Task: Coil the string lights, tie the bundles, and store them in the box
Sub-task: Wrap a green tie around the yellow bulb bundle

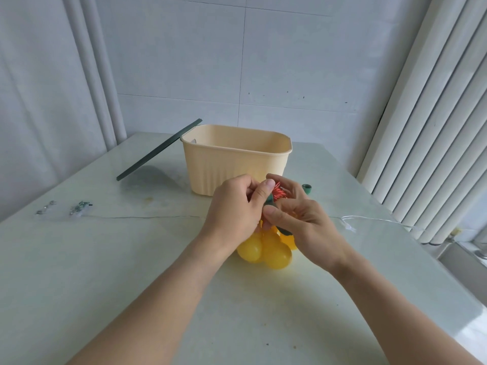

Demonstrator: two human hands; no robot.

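Note:
A bundle of string lights with yellow bulbs point(266, 250) rests on the table just in front of the cream box point(237, 156). Its top shows coiled copper wire point(278, 194) and a dark green tie. My left hand point(234, 209) grips the top of the bundle, thumb up against the wire. My right hand point(297, 212) pinches the green tie and wire from the right side. The box stands open behind my hands; its inside is hidden from this angle.
A dark green lid point(160, 150) leans against the box's left rim. A thin clear light string point(147, 217) runs across the table, with small lights point(79, 206) at far left and a white connector point(349, 227) at right. A green roll point(307, 188) lies beside the box.

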